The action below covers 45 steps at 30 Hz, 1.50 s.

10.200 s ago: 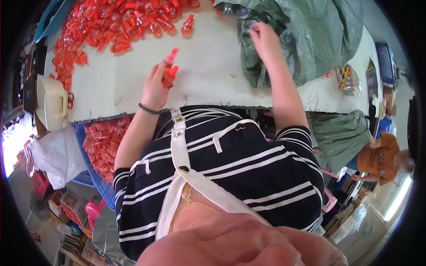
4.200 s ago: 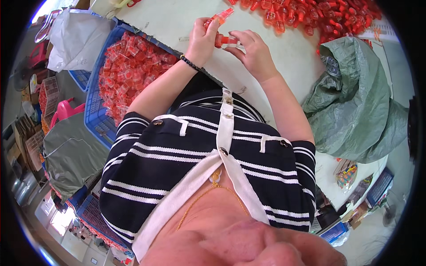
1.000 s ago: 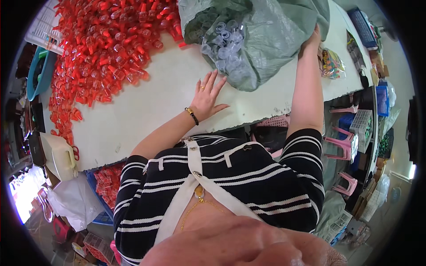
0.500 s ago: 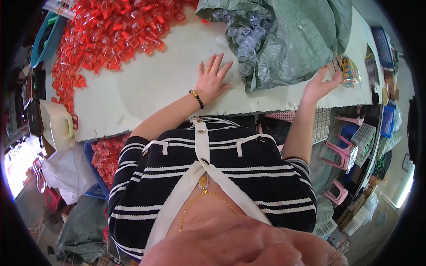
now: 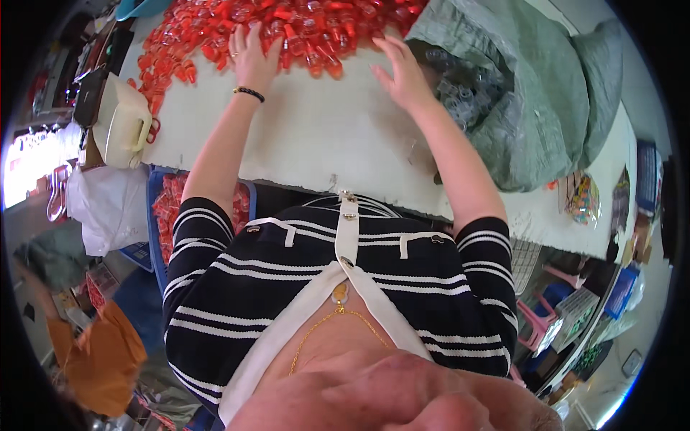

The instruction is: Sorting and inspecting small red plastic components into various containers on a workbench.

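A big heap of small red, see-through, bottle-shaped plastic pieces [image 5: 323, 36] covers the far part of the white table [image 5: 323, 136]. At the heap's near edge is my left hand [image 5: 254, 63], its fingers spread and their tips against the red pieces. My right hand [image 5: 407, 76] reaches to the heap's right side with fingers apart; nothing shows in its grasp. Right beside that forearm lies a grey-green woven sack [image 5: 543, 100], its mouth facing left. Clear plastic cup-like pieces [image 5: 467, 97] show inside the sack.
A cream jug [image 5: 118, 122] and red-handled scissors [image 5: 153, 131] stand at the table's left edge. Below is a blue crate [image 5: 153, 215] of red pieces. A clear packet of colourful bits [image 5: 582, 201] lies right of the sack. A person in orange [image 5: 104, 355] is at lower left.
Both hands have moved forward to the red heap, the left from the bare tabletop, the right from beside the sack and packet. A person in orange has appeared at lower left.
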Each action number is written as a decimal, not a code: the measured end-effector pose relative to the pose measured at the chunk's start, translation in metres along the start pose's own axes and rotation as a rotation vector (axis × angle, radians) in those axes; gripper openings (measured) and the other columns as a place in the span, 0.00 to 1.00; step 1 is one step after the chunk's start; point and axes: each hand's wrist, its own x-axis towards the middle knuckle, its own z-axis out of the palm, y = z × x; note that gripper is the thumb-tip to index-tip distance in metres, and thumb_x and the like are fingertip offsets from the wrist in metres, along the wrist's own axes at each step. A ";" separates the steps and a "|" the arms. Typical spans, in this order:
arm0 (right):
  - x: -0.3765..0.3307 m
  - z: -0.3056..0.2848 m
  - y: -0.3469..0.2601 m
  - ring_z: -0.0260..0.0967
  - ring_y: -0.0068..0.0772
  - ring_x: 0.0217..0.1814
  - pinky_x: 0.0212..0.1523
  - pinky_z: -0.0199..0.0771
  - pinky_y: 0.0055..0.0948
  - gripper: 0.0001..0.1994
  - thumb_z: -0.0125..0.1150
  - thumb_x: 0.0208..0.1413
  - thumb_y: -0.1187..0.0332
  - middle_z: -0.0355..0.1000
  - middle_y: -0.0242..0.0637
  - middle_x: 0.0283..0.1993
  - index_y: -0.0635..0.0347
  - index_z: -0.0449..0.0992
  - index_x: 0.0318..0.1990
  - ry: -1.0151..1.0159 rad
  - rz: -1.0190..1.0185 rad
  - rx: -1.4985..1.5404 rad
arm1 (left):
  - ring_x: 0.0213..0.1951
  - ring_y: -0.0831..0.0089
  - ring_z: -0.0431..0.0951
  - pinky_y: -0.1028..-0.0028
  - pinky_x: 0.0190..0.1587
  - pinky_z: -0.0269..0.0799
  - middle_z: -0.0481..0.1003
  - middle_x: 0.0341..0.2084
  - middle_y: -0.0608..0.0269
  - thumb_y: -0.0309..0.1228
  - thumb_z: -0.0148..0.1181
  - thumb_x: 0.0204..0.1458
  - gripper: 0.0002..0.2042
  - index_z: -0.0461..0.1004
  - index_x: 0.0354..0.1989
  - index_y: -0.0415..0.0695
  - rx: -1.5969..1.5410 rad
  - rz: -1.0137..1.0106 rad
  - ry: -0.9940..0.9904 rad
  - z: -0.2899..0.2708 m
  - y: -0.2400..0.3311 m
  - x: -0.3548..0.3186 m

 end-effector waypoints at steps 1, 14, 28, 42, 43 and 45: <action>0.024 0.008 0.011 0.55 0.53 0.63 0.62 0.56 0.42 0.28 0.62 0.51 0.59 0.54 0.51 0.63 0.56 0.63 0.59 -0.037 -0.017 0.096 | 0.63 0.45 0.52 0.54 0.61 0.53 0.51 0.64 0.46 0.50 0.60 0.48 0.30 0.65 0.58 0.52 0.028 -0.103 0.012 -0.003 -0.010 0.009; 0.068 0.063 0.036 0.57 0.50 0.62 0.61 0.57 0.44 0.30 0.52 0.53 0.42 0.56 0.42 0.64 0.50 0.66 0.57 -0.345 0.327 -0.372 | 0.64 0.46 0.50 0.54 0.62 0.51 0.48 0.65 0.48 0.56 0.60 0.44 0.34 0.64 0.59 0.55 -0.020 -0.047 -0.237 0.021 0.023 -0.037; -0.037 0.021 -0.057 0.66 0.46 0.49 0.52 0.66 0.40 0.23 0.63 0.47 0.60 0.69 0.42 0.47 0.57 0.68 0.51 -0.275 -0.057 -0.324 | 0.61 0.47 0.54 0.54 0.59 0.53 0.56 0.60 0.49 0.46 0.63 0.44 0.27 0.69 0.53 0.49 -0.109 0.070 -0.007 -0.028 0.048 -0.134; -0.074 0.012 -0.080 0.71 0.31 0.34 0.34 0.72 0.29 0.18 0.63 0.47 0.66 0.71 0.39 0.36 0.63 0.69 0.45 -0.116 0.205 0.093 | 0.51 0.59 0.66 0.57 0.49 0.63 0.68 0.48 0.59 0.46 0.59 0.47 0.21 0.71 0.48 0.50 0.168 0.156 -0.274 -0.063 0.099 -0.163; -0.084 0.008 -0.091 0.71 0.30 0.34 0.34 0.72 0.28 0.17 0.64 0.47 0.67 0.70 0.39 0.35 0.63 0.69 0.43 -0.178 0.324 0.276 | 0.50 0.59 0.67 0.59 0.49 0.64 0.69 0.48 0.58 0.45 0.61 0.46 0.22 0.71 0.48 0.48 0.198 0.166 -0.281 -0.068 0.107 -0.166; -0.108 0.003 -0.108 0.71 0.29 0.34 0.34 0.72 0.27 0.16 0.64 0.47 0.68 0.70 0.39 0.35 0.63 0.68 0.41 -0.225 0.461 0.453 | 0.49 0.58 0.69 0.60 0.48 0.65 0.69 0.48 0.57 0.44 0.62 0.46 0.23 0.71 0.48 0.47 0.215 0.188 -0.299 -0.063 0.108 -0.171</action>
